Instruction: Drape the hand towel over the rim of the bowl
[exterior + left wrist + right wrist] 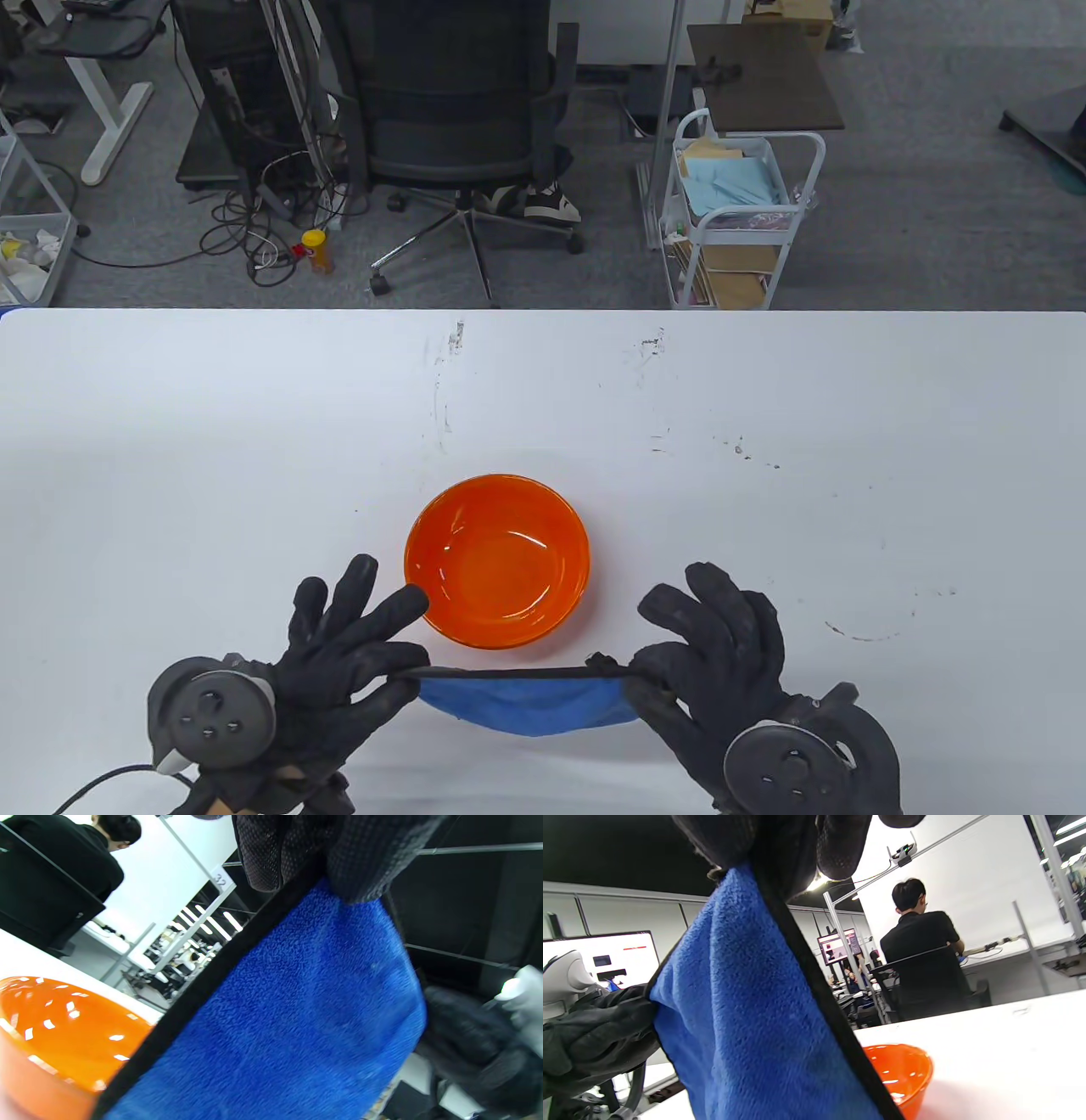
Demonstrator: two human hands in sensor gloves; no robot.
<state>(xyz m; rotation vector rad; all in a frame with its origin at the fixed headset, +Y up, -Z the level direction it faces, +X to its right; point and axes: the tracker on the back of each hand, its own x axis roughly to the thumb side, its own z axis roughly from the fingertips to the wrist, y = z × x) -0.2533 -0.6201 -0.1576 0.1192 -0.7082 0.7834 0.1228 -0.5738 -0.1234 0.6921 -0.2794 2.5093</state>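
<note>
Towel (526, 700) hangs taut between both hands (left hand (339, 654) and right hand (721, 654) each pinching a corner), just short of the bowl (496, 560); next, probably carry it forward and lower onto the near rim.

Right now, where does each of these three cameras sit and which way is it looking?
Table view: overhead, looking down; shows left hand, right hand, towel stretched between, orange bowl beyond.
Left wrist view: under the left hand, facing right; fingers pinching towel.
Right wrist view: under the right hand, facing left; fingers pinching towel.
All share towel and bowl.
</note>
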